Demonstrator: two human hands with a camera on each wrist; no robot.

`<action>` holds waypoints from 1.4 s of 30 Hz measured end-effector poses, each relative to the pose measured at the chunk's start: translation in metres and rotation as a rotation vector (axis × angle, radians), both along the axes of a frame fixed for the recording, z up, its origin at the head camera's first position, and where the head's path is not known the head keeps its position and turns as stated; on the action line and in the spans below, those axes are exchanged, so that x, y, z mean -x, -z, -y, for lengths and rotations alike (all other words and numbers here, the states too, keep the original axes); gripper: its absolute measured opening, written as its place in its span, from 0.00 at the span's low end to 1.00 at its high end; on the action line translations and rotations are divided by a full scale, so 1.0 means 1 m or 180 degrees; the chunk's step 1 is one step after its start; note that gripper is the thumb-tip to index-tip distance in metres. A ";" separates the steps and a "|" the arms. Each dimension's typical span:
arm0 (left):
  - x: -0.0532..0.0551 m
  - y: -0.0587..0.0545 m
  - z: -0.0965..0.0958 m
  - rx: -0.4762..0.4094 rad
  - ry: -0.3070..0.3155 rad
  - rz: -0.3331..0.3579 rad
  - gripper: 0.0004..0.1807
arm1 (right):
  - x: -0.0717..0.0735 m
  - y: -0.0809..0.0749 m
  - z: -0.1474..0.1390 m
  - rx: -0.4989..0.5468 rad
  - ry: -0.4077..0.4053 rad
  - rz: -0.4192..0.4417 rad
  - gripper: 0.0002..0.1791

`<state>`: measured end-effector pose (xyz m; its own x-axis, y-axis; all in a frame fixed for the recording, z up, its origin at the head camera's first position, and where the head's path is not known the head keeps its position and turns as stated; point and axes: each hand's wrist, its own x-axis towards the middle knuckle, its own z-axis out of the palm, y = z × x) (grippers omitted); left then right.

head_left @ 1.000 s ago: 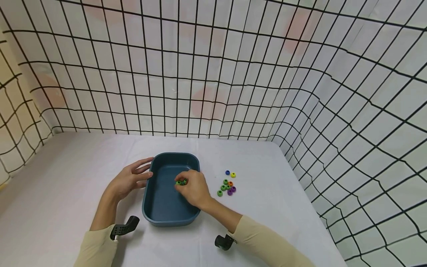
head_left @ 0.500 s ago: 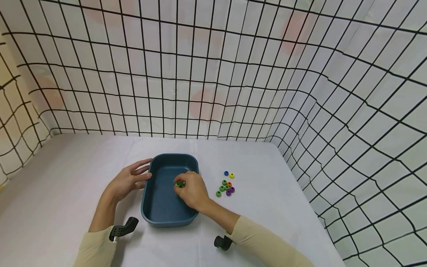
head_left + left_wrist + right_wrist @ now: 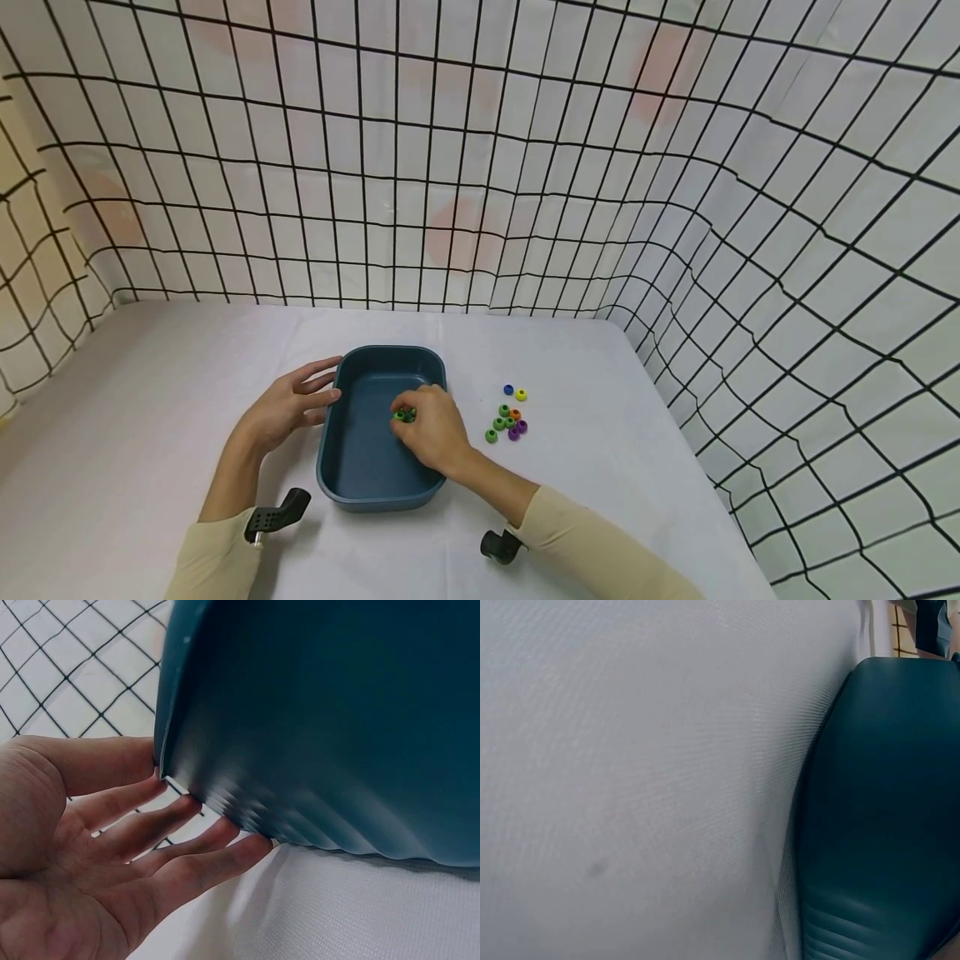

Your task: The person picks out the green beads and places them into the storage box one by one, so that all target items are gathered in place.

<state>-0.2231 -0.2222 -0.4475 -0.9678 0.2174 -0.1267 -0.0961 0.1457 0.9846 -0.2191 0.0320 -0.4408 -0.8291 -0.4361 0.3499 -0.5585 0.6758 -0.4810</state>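
Note:
A dark blue rectangular bin (image 3: 367,467) sits on the white-covered table. My left hand (image 3: 288,406) is at its left side, fingers extended. In the left wrist view, that hand's thumb touches the bin's edge and its fingertips (image 3: 251,851) touch the outer wall low down. My right hand (image 3: 435,427) reaches over the bin's right wall, thumb and index finger curled round small green beads (image 3: 400,416). The hand partly hides these beads, so their exact number cannot be told. The right wrist view catches only the bin's outer wall (image 3: 877,802) and tablecloth.
Right of the bin lie loose beads: several green beads (image 3: 499,424), an orange bead (image 3: 515,414), two purple beads (image 3: 513,433), a blue bead (image 3: 508,389) and a yellow bead (image 3: 521,394). Black netting (image 3: 390,225) over white sheeting surrounds the table's back and sides.
The whole head view has shifted slightly. The right hand's thumb and index finger draw a little closer round the green beads; the left hand stays at the bin's side.

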 end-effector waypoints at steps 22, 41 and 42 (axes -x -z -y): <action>0.001 0.001 0.000 0.0026 -0.0020 0.0013 0.40 | 0.001 -0.001 -0.002 0.0168 -0.0121 0.0089 0.10; 0.002 0.000 -0.001 0.0075 -0.0052 0.0039 0.40 | -0.001 -0.024 -0.031 0.0506 -0.0143 0.0215 0.09; 0.002 0.000 -0.001 0.0072 -0.0051 0.0040 0.40 | 0.000 -0.024 -0.033 0.0504 -0.0129 0.0189 0.09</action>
